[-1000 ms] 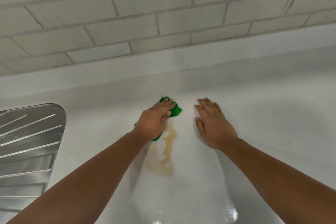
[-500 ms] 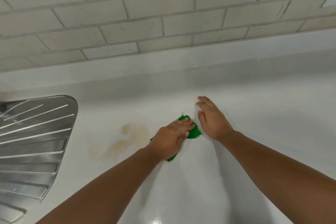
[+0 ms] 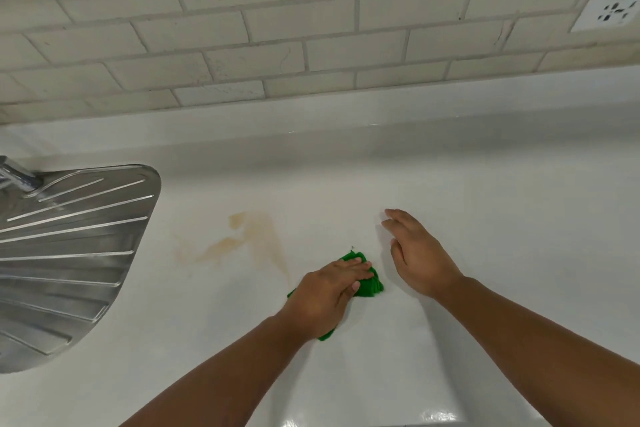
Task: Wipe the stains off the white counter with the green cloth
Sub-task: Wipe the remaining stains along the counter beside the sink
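Drawn back toward the body since half a second ago: left hand (image 3: 325,291) and the green cloth (image 3: 369,282) beneath it, now nearer the body than the stains (image 3: 242,239) instead of roughly level with them, with a narrow strip of bare surface now open between the cloth and the right hand (image 3: 419,260), where the two sat almost touching before. White, glossy counter (image 3: 485,218) all around the fingers, with glare patches behind the wrists. Far beyond the fingertips, a raised white ledge and above it a wall of pale brick-shaped tiles (image 3: 277,28) with grey grout. Well to the left of the left fingers, a ribbed steel drainboard (image 3: 76,246). Cloth bright green, bunched and creased, poking out past the left fingertips and again by the wrist, lying flat on the counter. Left fingers (image 3: 356,269) close together and fairly straight, laid across the cloth and pressing it down, thumb alongside. Right fingers (image 3: 394,218) straight and together, palm down, holding nothing; contact with the counter not clear. Stains a pale tan smear, up and to the left of the left fingers, apart from the cloth. Newly in view: a white wall socket (image 3: 613,10) far up and right of the right fingers, and a chrome tap base (image 3: 17,177) at the left edge.
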{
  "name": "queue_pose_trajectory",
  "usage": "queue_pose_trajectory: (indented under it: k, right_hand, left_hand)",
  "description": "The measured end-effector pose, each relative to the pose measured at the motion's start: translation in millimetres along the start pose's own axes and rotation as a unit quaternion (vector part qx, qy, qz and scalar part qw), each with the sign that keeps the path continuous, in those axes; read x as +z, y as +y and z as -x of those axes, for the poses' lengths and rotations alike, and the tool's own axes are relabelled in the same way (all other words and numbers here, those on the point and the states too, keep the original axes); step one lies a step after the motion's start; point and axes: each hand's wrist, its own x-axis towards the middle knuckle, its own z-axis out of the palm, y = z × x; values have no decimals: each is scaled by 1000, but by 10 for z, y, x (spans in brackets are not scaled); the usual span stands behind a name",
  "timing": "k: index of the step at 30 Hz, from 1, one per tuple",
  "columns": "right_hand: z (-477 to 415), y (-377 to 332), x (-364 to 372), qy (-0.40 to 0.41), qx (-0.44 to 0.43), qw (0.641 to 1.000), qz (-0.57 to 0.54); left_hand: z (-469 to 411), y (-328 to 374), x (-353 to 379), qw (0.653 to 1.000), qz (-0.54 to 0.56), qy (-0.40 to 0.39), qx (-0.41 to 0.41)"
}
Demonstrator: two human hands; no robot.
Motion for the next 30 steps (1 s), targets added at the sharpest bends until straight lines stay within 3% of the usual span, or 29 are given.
queue_pose_trajectory:
  k: [7, 11, 20, 24, 26, 30]
  right_hand:
    - [478, -16, 11, -10, -19, 1000, -14]
    - [723, -62, 0, -14, -23, 1000, -16]
    - [1086, -130, -21, -42, -52, 998, -19]
    - [1122, -181, -35, -55, -56, 997, -16]
    - [1125, -210, -39, -60, -62, 996, -14]
    - [1152, -271, -41, -55, -74, 996, -16]
  left_hand:
    - [435, 450, 131, 1000, -9, -19, -22]
    - [677, 646, 176, 997, -64, -48, 6]
    - [1293, 663, -30, 998, -51, -16, -11]
    - [1640, 411, -392, 992, -87, 29, -91]
    - [1760, 281, -628, 974, -109, 81, -180]
    - [1988, 95, -1080, 882, -102, 195, -417]
